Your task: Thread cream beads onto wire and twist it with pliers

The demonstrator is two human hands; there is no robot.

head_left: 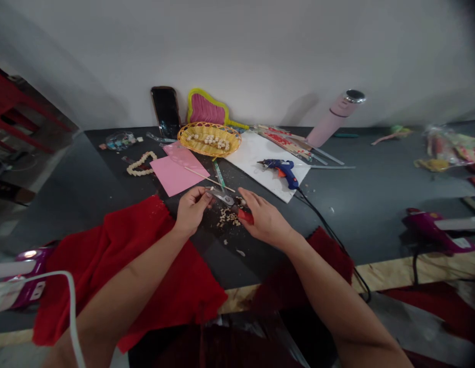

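My right hand (pixel 268 221) is closed around the red handles of a pair of pruning shears (pixel 229 201), whose metal jaws point left. At the jaw tips, my left hand (pixel 191 208) is closed in a pinch; a small pale bit shows by the fingertips, too small to name. Under the shears lies a scatter of short pale cut pieces (pixel 228 219) on the dark table. A thin wooden stick (pixel 209 177) lies just beyond my hands, across the edge of a pink paper sheet (pixel 178 174).
A yellow woven basket (pixel 191 148) holds small pale clusters. A blue glue gun (pixel 283 171) rests on a white board (pixel 253 163), its cord running right. A pink bottle (pixel 329 122) and a phone (pixel 165 110) stand behind. Red cloth (pixel 145 266) covers the front left.
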